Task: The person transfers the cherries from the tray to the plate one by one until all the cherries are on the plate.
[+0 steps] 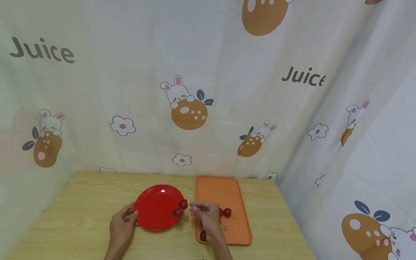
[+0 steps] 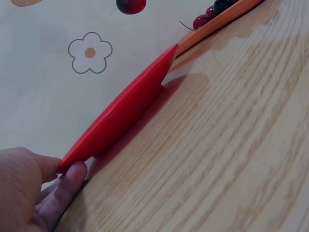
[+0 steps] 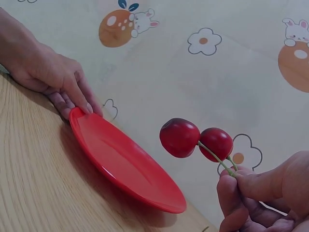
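Fingers of the right hand (image 1: 206, 213) pinch green stems (image 3: 223, 163) of two glossy, dark-red cherries (image 3: 179, 137) over the right rim of a red plate (image 1: 157, 208); the left hand (image 1: 121, 224) grips its left rim. Right of the plate, an orange tray (image 1: 219, 189) bears more cherries (image 1: 227, 212). Pale wood-grain table (image 1: 97, 202) beneath; rabbit-print curtain (image 1: 139, 54) behind.

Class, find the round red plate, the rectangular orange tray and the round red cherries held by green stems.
Round red plate (image 1: 158, 209), head view: bare middle.
Rectangular orange tray (image 1: 217, 189), head view: bare far end.
Round red cherries (image 3: 179, 138), right wrist view: leftmost cherry's skin.
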Demonstrator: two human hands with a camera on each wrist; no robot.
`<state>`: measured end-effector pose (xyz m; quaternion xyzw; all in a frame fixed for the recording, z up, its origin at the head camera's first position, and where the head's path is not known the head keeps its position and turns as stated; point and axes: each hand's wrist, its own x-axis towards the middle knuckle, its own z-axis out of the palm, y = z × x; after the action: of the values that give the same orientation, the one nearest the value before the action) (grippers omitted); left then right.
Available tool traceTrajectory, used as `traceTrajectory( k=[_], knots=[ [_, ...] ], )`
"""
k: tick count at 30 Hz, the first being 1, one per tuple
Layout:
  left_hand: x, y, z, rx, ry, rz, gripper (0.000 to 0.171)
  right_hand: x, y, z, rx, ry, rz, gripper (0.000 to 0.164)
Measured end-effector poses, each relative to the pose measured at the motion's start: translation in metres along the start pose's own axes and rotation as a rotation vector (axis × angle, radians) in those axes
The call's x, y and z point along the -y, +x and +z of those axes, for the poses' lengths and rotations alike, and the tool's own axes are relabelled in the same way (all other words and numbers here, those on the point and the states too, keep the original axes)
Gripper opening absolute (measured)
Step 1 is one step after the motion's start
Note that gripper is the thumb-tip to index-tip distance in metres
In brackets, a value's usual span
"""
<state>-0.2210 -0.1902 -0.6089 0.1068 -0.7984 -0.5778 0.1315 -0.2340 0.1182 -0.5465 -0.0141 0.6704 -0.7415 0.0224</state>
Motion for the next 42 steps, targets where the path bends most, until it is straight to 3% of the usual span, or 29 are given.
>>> traceTrajectory(
  k=[19, 42],
  knots=[
    [0.000, 0.001, -0.002, 0.001, 0.007, 0.003, 0.043, -0.002, 0.008, 0.029, 0.005, 0.028, -0.006, 0.022],
    [0.001, 0.000, 0.000, 0.001, -0.075, -0.002, 0.043, -0.007, 0.016, 0.050, 0.059, 0.021, 0.025, 0.020]
  ],
)
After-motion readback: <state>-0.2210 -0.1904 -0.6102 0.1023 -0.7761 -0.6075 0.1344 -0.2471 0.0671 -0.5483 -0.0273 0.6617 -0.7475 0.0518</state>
